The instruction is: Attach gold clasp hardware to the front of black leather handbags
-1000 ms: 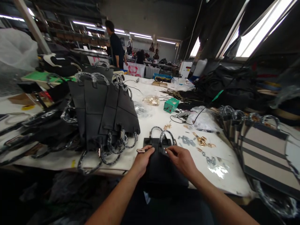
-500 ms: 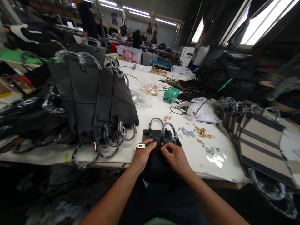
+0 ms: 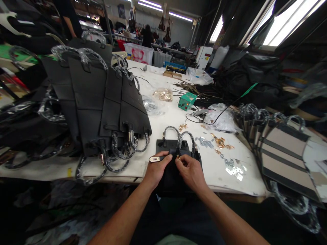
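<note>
A white work table [image 3: 166, 122] fills the middle of the view. A leaning stack of black bags [image 3: 102, 102] is noted on its left side and a row of striped bags [image 3: 286, 153] on its right, all with film-wrapped handles.

A small black bag [image 3: 167, 147] lies flat at the near edge of the table, directly under both hands. Its long axis runs away from the person. The two wrapped handles [image 3: 186, 136] point to the far side, and the bag's base overhangs the table edge toward the body.

The left hand [image 3: 156, 170] is laid on the upper left of this bag, wrist low, with the fingers curled and closed on the bag's top edge. A short strap tab [image 3: 154, 159] with a metal end projects leftward from its fingertips. The right hand [image 3: 190, 172] is set on the upper right at the same height, palm down. Its thumb and forefinger are drawn together in a pinch on a small gilt fitting [image 3: 178, 157] at the bag's upper front. This fitting lies between the two sets of fingertips, and the right hand is the nearer. Both forearms converge on that point from below.

Loose gilt hardware [image 3: 219, 141] is scattered just right of the bag, apart from the hands.
</note>
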`<state>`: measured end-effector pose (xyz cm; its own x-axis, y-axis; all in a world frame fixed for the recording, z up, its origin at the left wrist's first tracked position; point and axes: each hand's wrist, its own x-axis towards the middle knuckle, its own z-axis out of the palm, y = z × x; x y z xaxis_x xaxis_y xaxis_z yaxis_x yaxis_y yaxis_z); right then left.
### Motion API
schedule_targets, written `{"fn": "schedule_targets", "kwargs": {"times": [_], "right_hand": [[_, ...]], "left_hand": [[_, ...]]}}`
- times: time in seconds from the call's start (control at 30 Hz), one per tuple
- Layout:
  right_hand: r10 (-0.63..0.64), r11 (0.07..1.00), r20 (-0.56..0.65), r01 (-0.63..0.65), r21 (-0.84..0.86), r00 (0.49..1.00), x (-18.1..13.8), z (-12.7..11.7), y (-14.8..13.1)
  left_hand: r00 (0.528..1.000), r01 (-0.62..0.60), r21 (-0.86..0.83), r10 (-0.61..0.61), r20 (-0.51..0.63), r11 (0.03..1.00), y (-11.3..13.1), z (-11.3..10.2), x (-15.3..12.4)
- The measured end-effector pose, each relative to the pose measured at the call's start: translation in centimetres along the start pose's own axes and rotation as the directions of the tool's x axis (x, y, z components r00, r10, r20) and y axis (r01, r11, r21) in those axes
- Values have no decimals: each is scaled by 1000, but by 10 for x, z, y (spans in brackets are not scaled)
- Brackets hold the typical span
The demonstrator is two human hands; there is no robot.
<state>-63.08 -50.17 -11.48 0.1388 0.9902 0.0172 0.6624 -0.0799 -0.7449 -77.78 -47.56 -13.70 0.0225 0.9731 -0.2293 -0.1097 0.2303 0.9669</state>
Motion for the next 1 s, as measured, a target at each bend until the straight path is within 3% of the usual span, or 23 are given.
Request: {"fn": "schedule_targets", "kwargs": {"times": [0.2, 0.33, 0.6, 1.0], "right_hand": [[-41, 999, -81, 39, -18, 996, 0, 9, 0], [75, 982, -36, -68, 179, 997, -1, 8, -3], [143, 860, 24, -136, 492, 989, -9, -2, 5], [7, 964, -91, 18, 266, 996, -13, 11, 13]], "left_hand": [[999, -37, -13, 37, 23, 999, 0, -1, 1], [998, -18, 11, 17, 62, 1000, -4, -2, 4], [1000, 26, -35, -26, 3, 999, -7, 1, 4], [999, 20, -89, -17, 36, 996, -8, 1, 2]]}}
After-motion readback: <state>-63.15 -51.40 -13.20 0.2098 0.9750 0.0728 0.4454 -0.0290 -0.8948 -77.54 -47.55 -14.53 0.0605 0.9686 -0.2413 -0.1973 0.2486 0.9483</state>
